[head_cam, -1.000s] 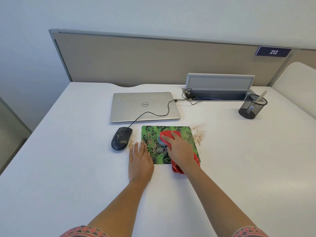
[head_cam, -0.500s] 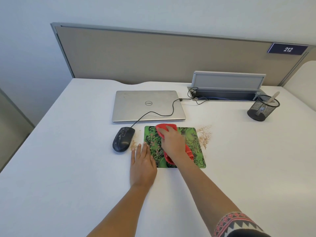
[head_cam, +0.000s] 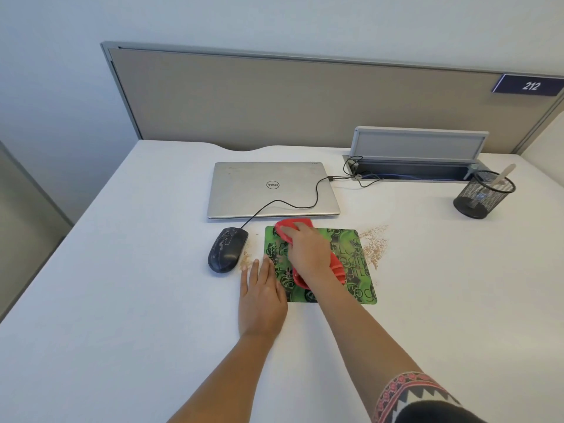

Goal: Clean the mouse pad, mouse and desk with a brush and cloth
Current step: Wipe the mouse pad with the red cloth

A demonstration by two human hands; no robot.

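Red cloth (head_cam: 294, 225) has slid to the mouse pad (head_cam: 351, 257) far edge under the right hand (head_cam: 308, 251), its grip flat and pressing; left hand (head_cam: 262, 297) spread, steadying; crumbs (head_cam: 374, 242) remain on the bench (head_cam: 122, 300)

Your right grip (head_cam: 308, 254) lies palm down on the red cloth (head_cam: 293, 223), fingers stretched toward the far left corner of the green pad (head_cam: 351, 254) and pressing the cloth onto it. The cloth bunches out from under the palm on both sides. Your left grip (head_cam: 262, 296) rests flat on the tabletop (head_cam: 122, 300), its fingers overlapping the pad's near left edge. The black mouse (head_cam: 227, 253) sits just left of the pad, smeared with pale marks. Its cable (head_cam: 287, 204) crosses the closed laptop (head_cam: 271, 190) behind. Crumbs (head_cam: 375, 242) lie off the pad's right edge, and a smaller patch lies between mouse and pad. A mesh cup (head_cam: 483, 196) stands far right.
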